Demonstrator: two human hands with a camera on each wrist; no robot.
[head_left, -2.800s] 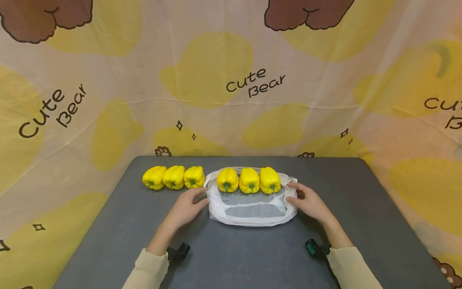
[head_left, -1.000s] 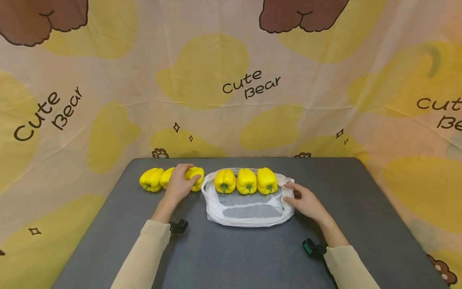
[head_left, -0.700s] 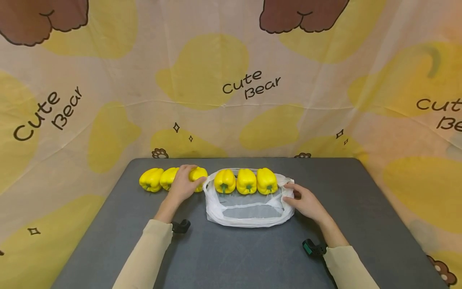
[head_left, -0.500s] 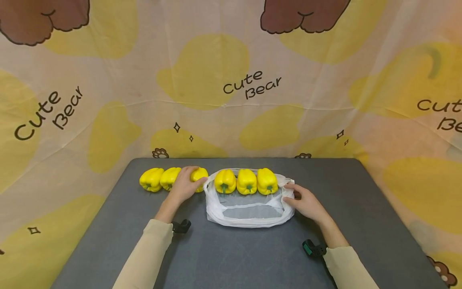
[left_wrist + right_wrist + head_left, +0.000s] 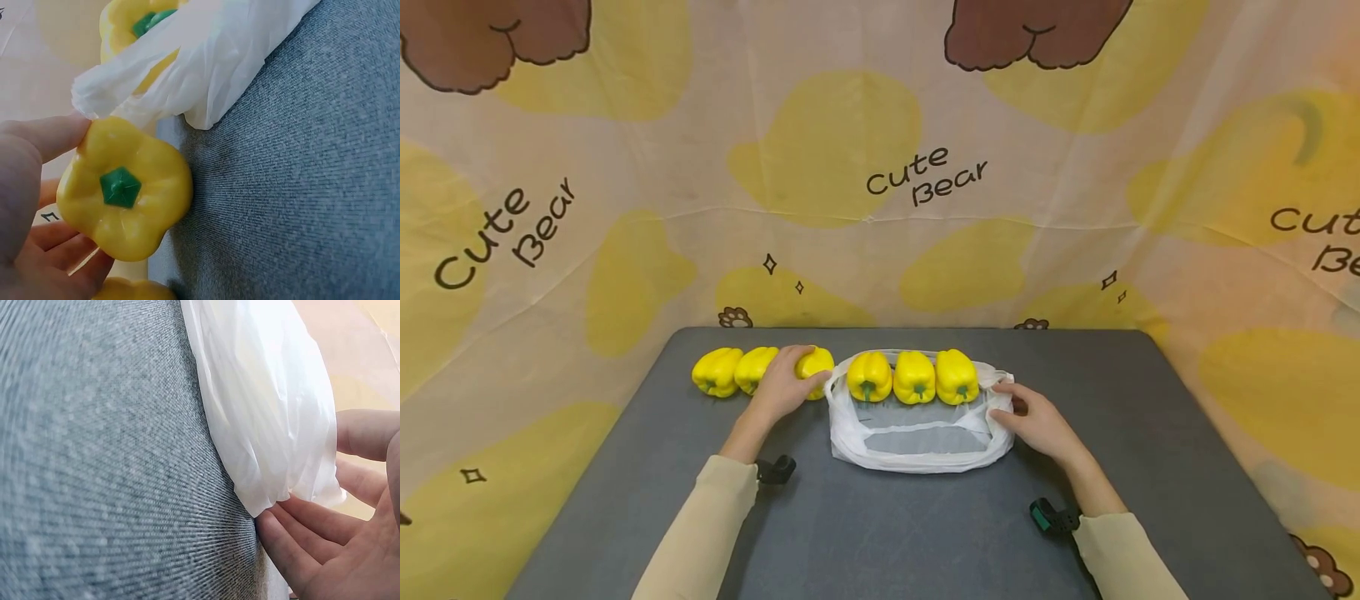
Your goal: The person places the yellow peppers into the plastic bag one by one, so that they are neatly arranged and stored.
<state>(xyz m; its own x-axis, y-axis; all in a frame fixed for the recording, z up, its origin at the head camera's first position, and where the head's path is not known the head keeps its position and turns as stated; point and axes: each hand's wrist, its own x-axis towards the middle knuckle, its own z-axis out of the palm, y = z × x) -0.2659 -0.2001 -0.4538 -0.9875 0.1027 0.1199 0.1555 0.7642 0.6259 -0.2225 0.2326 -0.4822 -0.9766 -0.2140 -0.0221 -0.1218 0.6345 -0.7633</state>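
My left hand grips a yellow bell pepper just left of a white plastic bag. In the left wrist view, thumb and fingers curve round opposite sides of this pepper, its green stem facing the camera. The bag lies with its mouth spread wide, and three yellow bell peppers sit side by side inside at its back. At the bag's right side, my right hand holds the edge. The right wrist view shows thumb and fingers at the crumpled white plastic.
Two more yellow bell peppers, one at the far left and one partly behind my left hand, lie on the grey table. A patterned cloth backdrop rises behind the table's back edge.
My left hand has left the bag's left edge and moved left to the nearest pepper, taken hold of it and shifted it slightly right, closer to the bag. My right hand stays at the bag.
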